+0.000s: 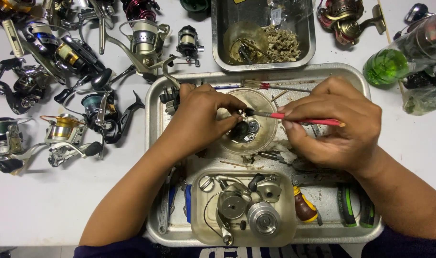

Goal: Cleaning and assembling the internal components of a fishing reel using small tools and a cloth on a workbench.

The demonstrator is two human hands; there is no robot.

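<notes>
- Head view showed a white bench [46, 210] with many fishing reels [65, 134] lying along its left edge, some silver, some black, one with a gold spool.
- Near the middle of the bench stood a large metal tray [156, 119], and the person's two hands worked over it.
- Left hand [199, 119] was bent over a round clear dish [265, 138] in the upper half of the tray; its fingertips pinched a small dark reel part [241, 128] resting in that dish.
- Right hand [337, 124] was closed around a thin red brush [299, 118], held like a pen; the dark tip of the brush touched the small part.
- At the near edge of the tray sat a square clear tub [196, 229] with silver reel pieces [249, 210] inside.
- Behind the tray stood a deeper metal pan [215, 43], and near the right far corner of the bench lay a bottle with green liquid [387, 67].
</notes>
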